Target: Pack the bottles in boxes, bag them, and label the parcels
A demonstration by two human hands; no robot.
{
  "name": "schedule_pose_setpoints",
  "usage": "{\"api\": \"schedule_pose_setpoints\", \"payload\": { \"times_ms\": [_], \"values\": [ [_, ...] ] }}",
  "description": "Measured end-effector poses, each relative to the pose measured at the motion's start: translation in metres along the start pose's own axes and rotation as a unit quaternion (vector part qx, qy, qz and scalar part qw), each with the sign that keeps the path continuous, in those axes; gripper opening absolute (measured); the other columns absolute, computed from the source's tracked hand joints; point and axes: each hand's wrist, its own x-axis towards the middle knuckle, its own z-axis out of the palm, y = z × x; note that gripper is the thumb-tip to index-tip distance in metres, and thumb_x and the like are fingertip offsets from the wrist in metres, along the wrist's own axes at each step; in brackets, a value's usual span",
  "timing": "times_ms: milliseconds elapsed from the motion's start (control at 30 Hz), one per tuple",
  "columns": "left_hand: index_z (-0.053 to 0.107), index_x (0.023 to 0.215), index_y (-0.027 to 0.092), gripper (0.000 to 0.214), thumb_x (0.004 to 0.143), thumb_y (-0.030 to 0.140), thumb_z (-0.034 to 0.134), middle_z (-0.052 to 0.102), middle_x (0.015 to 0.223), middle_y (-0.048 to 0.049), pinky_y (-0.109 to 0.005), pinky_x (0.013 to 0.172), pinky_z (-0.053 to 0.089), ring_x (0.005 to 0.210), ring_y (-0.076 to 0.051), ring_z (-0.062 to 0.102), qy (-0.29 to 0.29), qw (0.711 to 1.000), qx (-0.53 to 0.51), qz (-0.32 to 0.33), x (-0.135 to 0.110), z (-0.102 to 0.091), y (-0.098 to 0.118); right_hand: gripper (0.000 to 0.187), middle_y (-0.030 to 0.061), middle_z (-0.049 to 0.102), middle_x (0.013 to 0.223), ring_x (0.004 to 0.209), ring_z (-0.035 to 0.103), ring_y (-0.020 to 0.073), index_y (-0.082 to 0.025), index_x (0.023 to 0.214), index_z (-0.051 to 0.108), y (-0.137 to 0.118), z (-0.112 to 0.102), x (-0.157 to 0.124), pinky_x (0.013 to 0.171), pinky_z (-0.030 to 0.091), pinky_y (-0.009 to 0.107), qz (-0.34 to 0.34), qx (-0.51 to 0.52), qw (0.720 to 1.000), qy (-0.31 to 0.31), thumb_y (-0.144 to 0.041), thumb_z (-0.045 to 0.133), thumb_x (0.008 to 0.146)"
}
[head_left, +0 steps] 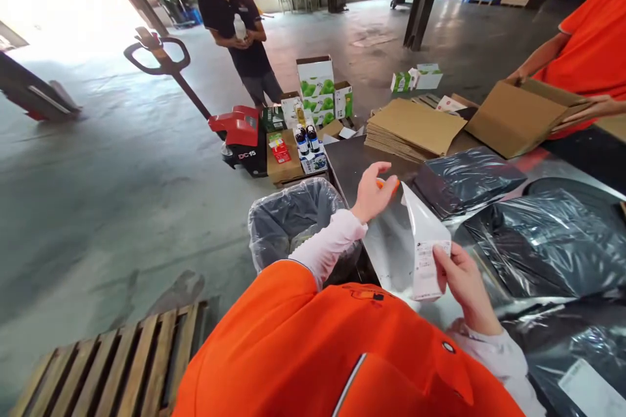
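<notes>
Light source: daylight through the open doorway (63, 0), far ahead and left of the left hand (374, 192)
Exposure: bright, doorway blown out to white
Glare: sheen on the black plastic bags (552, 247), right of the right hand (464, 290)
Distortion: wide-angle bending toward the frame edges

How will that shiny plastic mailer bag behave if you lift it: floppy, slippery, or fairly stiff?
Probably floppy and light: the shiny plastic mailer bag bends and curls where the right hand pinches it, so it seems unlikely to hold its shape. Its glossy film also looks fairly slippery, so a loose pinch might let it slide.
</notes>
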Motion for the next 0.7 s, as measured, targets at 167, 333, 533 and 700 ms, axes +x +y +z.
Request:
{"api": "schedule_pose_setpoints", "payload": {
  "times_ms": [167, 333, 533, 700],
  "values": [
    [0.070, 0.128, 0.020, 0.057, 0.079, 0.040, 0.088, 0.073, 0.130, -0.0129, -0.056, 0.133, 0.025, 0.136, -0.034, 0.060, -0.268, 0.922, 0.176, 0.218, -0.031, 0.002, 0.000, 0.054, 0.0073, 0.080, 0.089, 0.074, 0.071, 0.0211, -0.020, 0.090, 0.080, 0.004, -0.001, 0.003, 0.066, 0.061, 0.033, -0.035, 0.019, 0.998, 0.058, -0.064, 0.094, 0.061],
    [0.072, 0.131, 0.014, 0.057, 0.081, 0.037, 0.087, 0.077, 0.119, -0.0144, -0.039, 0.105, 0.054, 0.110, -0.027, 0.071, -0.353, 0.926, 0.135, 0.020, -0.045, 0.012, -0.027, 0.048, 0.0054, 0.079, 0.091, 0.075, 0.069, 0.0182, -0.022, 0.092, 0.079, 0.002, 0.011, -0.003, 0.065, 0.059, 0.030, -0.064, 0.104, 0.991, 0.063, -0.057, 0.095, 0.064],
    [0.081, 0.097, 0.008, 0.049, 0.072, 0.048, 0.094, 0.073, 0.087, -0.0087, -0.030, 0.077, 0.053, 0.077, -0.016, 0.063, -0.300, 0.947, -0.015, -0.116, -0.050, 0.005, -0.062, 0.049, 0.0055, 0.077, 0.088, 0.072, 0.068, 0.0184, -0.020, 0.094, 0.076, 0.010, 0.019, 0.000, 0.065, 0.057, 0.032, -0.075, 0.093, 0.985, 0.124, -0.049, 0.097, 0.060],
    [0.073, 0.082, 0.010, 0.041, 0.068, 0.042, 0.096, 0.072, 0.079, -0.0068, -0.028, 0.069, 0.051, 0.070, -0.014, 0.061, -0.149, 0.979, -0.085, -0.110, 0.003, -0.028, -0.051, 0.046, 0.0047, 0.075, 0.087, 0.080, 0.069, 0.0212, -0.023, 0.093, 0.076, 0.013, 0.015, 0.003, 0.076, 0.059, 0.037, -0.115, 0.024, 0.986, 0.116, -0.049, 0.096, 0.061]
  ]
}}
